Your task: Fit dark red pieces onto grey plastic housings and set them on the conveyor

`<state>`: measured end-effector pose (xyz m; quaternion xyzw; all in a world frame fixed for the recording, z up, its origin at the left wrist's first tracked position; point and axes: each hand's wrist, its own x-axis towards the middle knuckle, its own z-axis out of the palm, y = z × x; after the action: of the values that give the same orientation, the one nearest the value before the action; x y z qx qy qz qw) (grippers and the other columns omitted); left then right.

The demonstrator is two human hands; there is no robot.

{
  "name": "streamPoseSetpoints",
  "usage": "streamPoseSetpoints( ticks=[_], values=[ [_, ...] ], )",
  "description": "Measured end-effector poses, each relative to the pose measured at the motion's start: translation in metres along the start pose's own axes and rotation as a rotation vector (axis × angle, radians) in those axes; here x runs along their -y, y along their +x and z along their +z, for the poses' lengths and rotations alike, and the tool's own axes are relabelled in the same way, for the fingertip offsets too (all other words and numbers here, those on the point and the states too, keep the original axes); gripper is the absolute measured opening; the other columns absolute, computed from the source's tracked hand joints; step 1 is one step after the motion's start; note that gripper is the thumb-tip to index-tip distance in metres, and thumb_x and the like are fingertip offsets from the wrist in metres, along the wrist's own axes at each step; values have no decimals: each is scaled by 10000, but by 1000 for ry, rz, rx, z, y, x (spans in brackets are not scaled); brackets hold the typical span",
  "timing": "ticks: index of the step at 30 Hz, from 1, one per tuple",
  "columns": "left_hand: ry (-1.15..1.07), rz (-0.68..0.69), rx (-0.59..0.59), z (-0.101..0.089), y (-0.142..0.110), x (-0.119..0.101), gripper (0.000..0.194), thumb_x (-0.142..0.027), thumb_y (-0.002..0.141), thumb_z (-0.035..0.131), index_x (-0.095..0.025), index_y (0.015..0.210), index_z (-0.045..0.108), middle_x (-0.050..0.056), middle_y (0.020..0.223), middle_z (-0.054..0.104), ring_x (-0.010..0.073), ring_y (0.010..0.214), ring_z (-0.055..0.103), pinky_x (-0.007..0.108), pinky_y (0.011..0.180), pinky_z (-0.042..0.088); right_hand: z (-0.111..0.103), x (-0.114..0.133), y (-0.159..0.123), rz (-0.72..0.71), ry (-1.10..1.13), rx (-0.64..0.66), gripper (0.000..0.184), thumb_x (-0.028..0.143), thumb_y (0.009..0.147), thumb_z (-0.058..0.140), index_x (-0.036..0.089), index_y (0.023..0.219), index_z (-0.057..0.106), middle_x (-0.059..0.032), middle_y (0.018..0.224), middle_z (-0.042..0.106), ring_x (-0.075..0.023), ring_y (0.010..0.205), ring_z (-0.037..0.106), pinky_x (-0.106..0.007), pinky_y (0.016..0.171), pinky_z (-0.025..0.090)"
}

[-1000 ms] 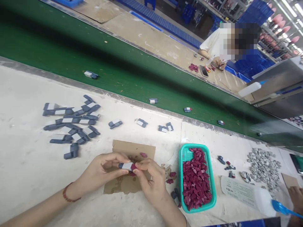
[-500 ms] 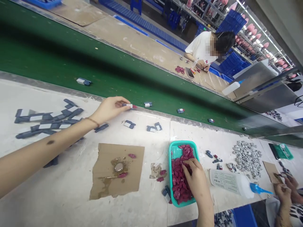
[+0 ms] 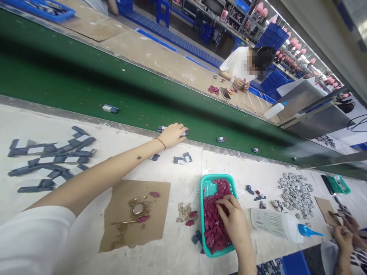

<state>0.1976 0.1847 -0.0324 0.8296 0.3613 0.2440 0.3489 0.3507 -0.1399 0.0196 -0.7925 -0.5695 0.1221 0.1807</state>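
My left hand (image 3: 173, 134) reaches over the near edge of the green conveyor belt, fingers and thumb closed around a grey-and-white plastic part (image 3: 184, 133). The fingers cover most of it. Just behind the hand, another grey-and-white part (image 3: 162, 129) lies at the belt edge. My right hand (image 3: 231, 212) is in the turquoise basket (image 3: 203, 229), thumb and fingertips pinched at the dark red plastic pieces (image 3: 210, 217); the exact piece is partly hidden. Torn cardboard (image 3: 155, 225) on the table carries a round cap (image 3: 138, 209) in spilled liquid and two dark red pieces.
More parts ride the green belt (image 3: 71, 91). Grey-and-white parts (image 3: 57, 158) lie in a group at left. A glue bottle (image 3: 275, 225) lies right of the basket, before a pile of small pale pieces (image 3: 295, 193). Co-workers' hands show at far right and across the belt.
My left hand has moved right along the belt edge; the red-tipped part it held no longer shows in its fingers. My right hand stays in the basket. The view has shifted slightly.
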Motion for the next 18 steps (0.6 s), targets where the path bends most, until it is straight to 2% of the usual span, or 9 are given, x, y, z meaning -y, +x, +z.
streamPoseSetpoints(
  ticks=[3,7,10,12,14,16,18],
  values=[
    [-145,-41,3,10,5,-10,229,-153,750,573,-141,955,675,131,1035,637,331,1125,535,504,1059,340,-4,-1,-3,96,265,-59,148,313,862,576,209,811,668,-66,860,664,-213,765,638,-328,706,525],
    [-401,-163,5,11,-11,-23,353,-211,811,551,-121,1151,569,131,1057,620,275,983,645,473,930,485,-6,3,-8,278,715,-174,239,436,801,671,200,832,662,-59,787,716,-182,650,634,-294,614,517],
    [-598,-239,63,-1,-42,-35,326,-266,850,547,-132,1147,535,107,969,664,228,867,706,396,791,571,-4,14,-8,364,967,-218,322,483,744,727,197,889,702,-60,752,731,-167,617,637,-279,588,523],
    [-792,-323,145,-15,-69,-41,250,-282,824,611,-155,1034,562,79,917,689,215,877,715,348,781,577,0,25,-5,403,1056,-188,338,476,713,763,196,899,735,-68,764,740,-170,626,650,-282,589,538],
    [-1014,-471,209,-31,-96,-44,236,-286,753,712,-171,907,575,47,888,693,200,903,710,286,773,564,6,39,-2,423,1116,-127,307,456,696,786,200,862,754,-69,771,744,-171,626,657,-286,588,553],
    [-1154,-635,212,-45,-121,-44,276,-309,687,781,-175,815,577,17,839,684,179,886,700,223,712,541,14,54,2,415,1165,-75,272,439,687,799,204,816,755,-53,733,735,-166,610,656,-281,580,562],
    [-1137,-729,166,-57,-143,-42,294,-372,679,784,-172,756,584,-2,760,664,146,772,680,186,603,498,25,71,6,386,1203,-38,250,429,685,804,204,772,739,-30,675,716,-155,585,650,-265,563,560]
  ],
)
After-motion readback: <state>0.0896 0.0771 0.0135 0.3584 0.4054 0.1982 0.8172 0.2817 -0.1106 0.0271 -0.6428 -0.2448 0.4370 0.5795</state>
